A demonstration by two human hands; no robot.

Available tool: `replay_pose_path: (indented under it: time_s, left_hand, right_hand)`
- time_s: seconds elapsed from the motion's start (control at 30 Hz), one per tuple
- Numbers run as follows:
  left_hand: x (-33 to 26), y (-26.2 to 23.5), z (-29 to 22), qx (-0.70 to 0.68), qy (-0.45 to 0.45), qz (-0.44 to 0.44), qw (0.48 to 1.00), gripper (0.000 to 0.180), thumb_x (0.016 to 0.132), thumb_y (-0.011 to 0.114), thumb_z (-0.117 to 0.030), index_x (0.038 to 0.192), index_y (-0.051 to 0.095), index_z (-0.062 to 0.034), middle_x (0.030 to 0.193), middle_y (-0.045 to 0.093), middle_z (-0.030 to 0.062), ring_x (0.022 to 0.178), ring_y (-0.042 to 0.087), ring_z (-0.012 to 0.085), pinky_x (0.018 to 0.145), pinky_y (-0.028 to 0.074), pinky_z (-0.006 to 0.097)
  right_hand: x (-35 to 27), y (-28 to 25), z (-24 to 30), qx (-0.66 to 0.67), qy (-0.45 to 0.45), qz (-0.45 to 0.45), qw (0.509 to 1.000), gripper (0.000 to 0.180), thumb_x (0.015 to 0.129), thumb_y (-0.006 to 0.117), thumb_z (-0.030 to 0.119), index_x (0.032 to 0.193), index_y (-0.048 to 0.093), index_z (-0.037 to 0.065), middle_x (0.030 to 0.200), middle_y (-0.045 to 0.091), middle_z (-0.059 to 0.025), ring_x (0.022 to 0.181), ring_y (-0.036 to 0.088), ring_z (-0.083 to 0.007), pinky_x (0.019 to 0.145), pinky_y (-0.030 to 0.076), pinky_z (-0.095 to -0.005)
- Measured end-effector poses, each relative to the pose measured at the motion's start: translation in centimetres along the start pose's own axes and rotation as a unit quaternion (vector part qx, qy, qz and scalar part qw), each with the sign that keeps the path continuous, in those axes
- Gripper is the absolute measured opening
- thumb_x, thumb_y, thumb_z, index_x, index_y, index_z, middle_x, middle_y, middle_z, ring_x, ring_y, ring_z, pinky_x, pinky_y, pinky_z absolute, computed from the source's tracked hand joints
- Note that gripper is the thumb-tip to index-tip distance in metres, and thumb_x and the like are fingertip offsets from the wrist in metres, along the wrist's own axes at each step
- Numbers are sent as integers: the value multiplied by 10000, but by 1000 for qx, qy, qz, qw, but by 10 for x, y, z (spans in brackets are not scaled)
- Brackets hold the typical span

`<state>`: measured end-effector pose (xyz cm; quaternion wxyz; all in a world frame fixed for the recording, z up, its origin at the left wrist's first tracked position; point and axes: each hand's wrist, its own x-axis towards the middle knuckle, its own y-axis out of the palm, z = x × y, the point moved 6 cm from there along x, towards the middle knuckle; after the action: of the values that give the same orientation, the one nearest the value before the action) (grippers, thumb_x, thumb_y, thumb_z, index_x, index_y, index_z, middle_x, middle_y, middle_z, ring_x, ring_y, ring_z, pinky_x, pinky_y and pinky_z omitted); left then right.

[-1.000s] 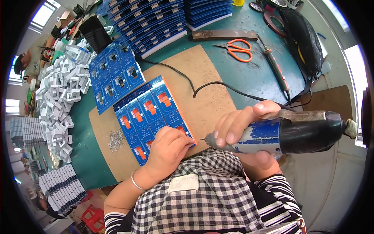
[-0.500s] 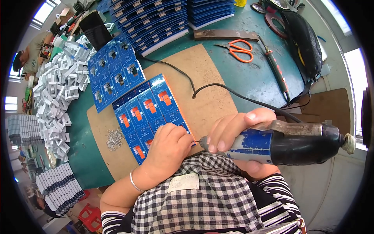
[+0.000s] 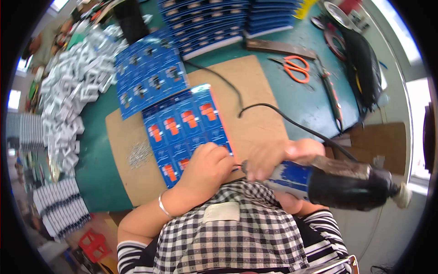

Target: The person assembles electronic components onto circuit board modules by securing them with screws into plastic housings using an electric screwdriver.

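Note:
My right hand is wrapped round an electric screwdriver with a blue and black body, held nearly level. Its thin tip points left at the near right corner of a blue circuit-board panel with orange patches. At that corner my left hand rests on the panel, fingers curled and pressed together beside the tip. Whatever those fingers pinch is hidden. Beneath the panel lies a brown board. Left of it sits a small heap of screws.
A second blue panel lies behind the first. White plastic frames are heaped at left; blue panels are stacked at the back. Orange-handled scissors and a soldering iron lie at right. A black cable crosses the brown board.
The whole view has shifted, with the table things now farther right. The screwdriver's rear end sits lower, and my right hand is blurred. My left hand stays at the panel's corner.

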<state>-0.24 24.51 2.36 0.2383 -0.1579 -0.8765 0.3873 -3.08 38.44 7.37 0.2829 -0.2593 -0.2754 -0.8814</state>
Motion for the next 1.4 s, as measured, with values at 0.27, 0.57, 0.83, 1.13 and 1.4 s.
replay_pose_path:
  time_s: [0.27,0.57,0.83,1.13,1.4]
  left_hand:
    - [-19,-22,12,-20,-6,-30,999,188,743,738,-145,898,653,-80,865,596,50,840,565,246,746,452,377]
    - [-82,-116,96,235,-177,-132,947,118,755,712,-91,869,681,-87,828,622,52,791,570,255,721,451,367]
    - [-65,-108,100,375,-111,-6,920,44,700,641,-76,716,609,-102,702,581,43,731,574,221,671,446,352]
    - [-50,-98,95,441,-79,134,884,82,677,611,-58,698,553,-112,680,573,42,683,585,200,645,448,326]
    - [-69,-119,111,260,-166,7,951,56,735,637,-66,753,587,-84,697,607,58,642,604,215,597,474,341]
  right_hand:
    - [16,15,-8,-59,5,80,995,640,772,801,215,1196,363,20,843,621,-174,716,632,-286,635,509,-409]
    - [21,-10,-26,-6,47,-72,996,608,841,701,327,1263,366,46,740,575,-91,586,594,-207,571,502,-347]
    - [32,-14,-18,-15,28,-106,994,675,840,655,437,1294,360,35,742,560,-79,588,583,-208,580,494,-355]
    - [45,29,-16,-25,-3,144,989,730,817,765,274,1311,308,-8,886,611,-177,803,622,-277,747,500,-407]
    - [49,50,-23,-77,36,29,996,557,914,620,408,1281,366,75,765,597,-94,635,621,-252,627,502,-386]
